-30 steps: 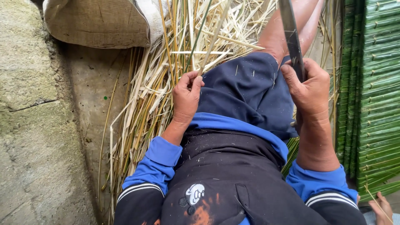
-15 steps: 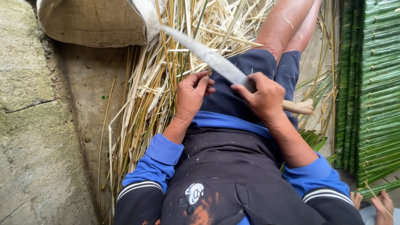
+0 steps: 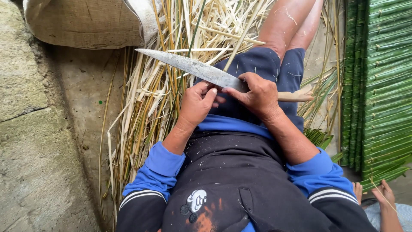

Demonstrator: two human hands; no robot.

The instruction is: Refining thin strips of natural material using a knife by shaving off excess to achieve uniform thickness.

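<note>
Right hand: the right hand (image 3: pixel 257 95) is wrapped around the long grey steel knife with a pale wooden handle (image 3: pixel 201 71) where blade meets handle, closed firmly on it, so the handle end juts out to the right past the wrist.
Knife: it lies nearly level across the lap, tip pointing up and to the left over the split stalks — a grip close to the blade that would suit fine, controlled cutting.
Left hand: the left hand (image 3: pixel 196 104) is curled, fingertips up against the blade's underside just beside the right hand; whether it pinches a thin strip there is hidden, I cannot tell.
Lap: dark blue shorts (image 3: pixel 257 64) carry both hands, serving in place of a worktop.
Left of the legs: a heap of pale yellow split stalks and slivers (image 3: pixel 150 99) on the concrete floor (image 3: pixel 73 86), within reach.
Right side: a stack of flat green strips (image 3: pixel 380 81), laid parallel and apart from the waste.
Top left: a woven tan sack (image 3: pixel 81 19).
Bottom right: another person's hand (image 3: pixel 384 193), well apart.
</note>
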